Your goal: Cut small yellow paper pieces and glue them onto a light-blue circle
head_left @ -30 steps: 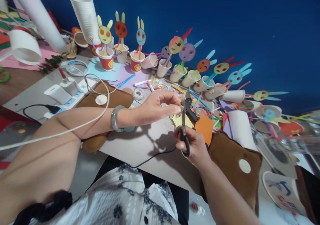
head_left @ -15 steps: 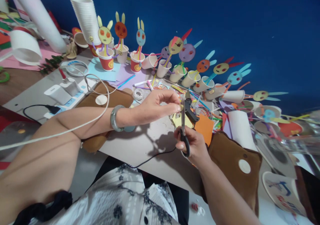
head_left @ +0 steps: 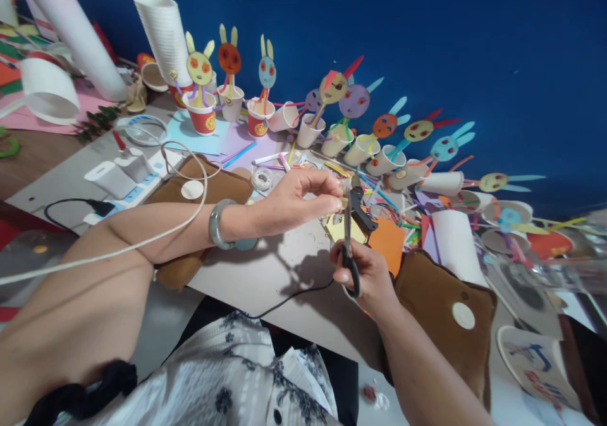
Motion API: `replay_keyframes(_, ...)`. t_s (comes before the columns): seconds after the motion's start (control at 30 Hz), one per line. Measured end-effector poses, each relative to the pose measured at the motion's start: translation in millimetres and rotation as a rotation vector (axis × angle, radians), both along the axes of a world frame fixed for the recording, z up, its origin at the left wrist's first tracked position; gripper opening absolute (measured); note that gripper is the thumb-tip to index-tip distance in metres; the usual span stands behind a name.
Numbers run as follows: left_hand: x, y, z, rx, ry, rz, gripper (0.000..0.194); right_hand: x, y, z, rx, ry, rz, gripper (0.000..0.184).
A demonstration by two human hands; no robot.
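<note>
My right hand (head_left: 363, 277) grips a pair of scissors (head_left: 348, 233) by the black handles, blades pointing up and away from me. At the blades, my left hand (head_left: 298, 201) pinches a small yellowish piece of paper (head_left: 344, 203) between thumb and fingertips; its shape is mostly hidden. Both hands are above the table. Beneath the blades are a yellow paper sheet (head_left: 336, 231) with cut edges and an orange paper sheet (head_left: 387, 243). A black glue gun (head_left: 363, 210) lies just behind the scissors.
Paper cups (head_left: 203, 119) with paper rabbit figures line the back by the blue wall. A power strip (head_left: 161, 160) with chargers is at left, its white cable crossing over my left arm. Brown pads (head_left: 446, 312) lie on both sides. A stack of cups (head_left: 161, 34) stands back left.
Almost nothing differs. Both hands, the scissors and the small yellowish paper stay in nearly the same place.
</note>
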State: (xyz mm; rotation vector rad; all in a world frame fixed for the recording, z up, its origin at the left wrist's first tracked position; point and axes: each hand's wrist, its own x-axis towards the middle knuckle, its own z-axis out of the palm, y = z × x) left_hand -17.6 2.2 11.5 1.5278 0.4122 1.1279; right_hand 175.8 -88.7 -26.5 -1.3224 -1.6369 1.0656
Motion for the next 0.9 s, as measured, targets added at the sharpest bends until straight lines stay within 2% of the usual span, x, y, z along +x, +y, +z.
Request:
replay_keyframes(0.8, -2.0, 3.4, 0.6, -0.015, -0.008, 0.02, 0.005, 1.9, 1.2, -1.0, 0.022, -0.012, 0.008, 0.06)
replay_keyframes(0.9, -1.9, 2.8, 1.9, -0.025, 0.02, 0.03, 0.011, 2.5, 0.9, -3.0, 0.025, 0.004, -0.001, 0.06)
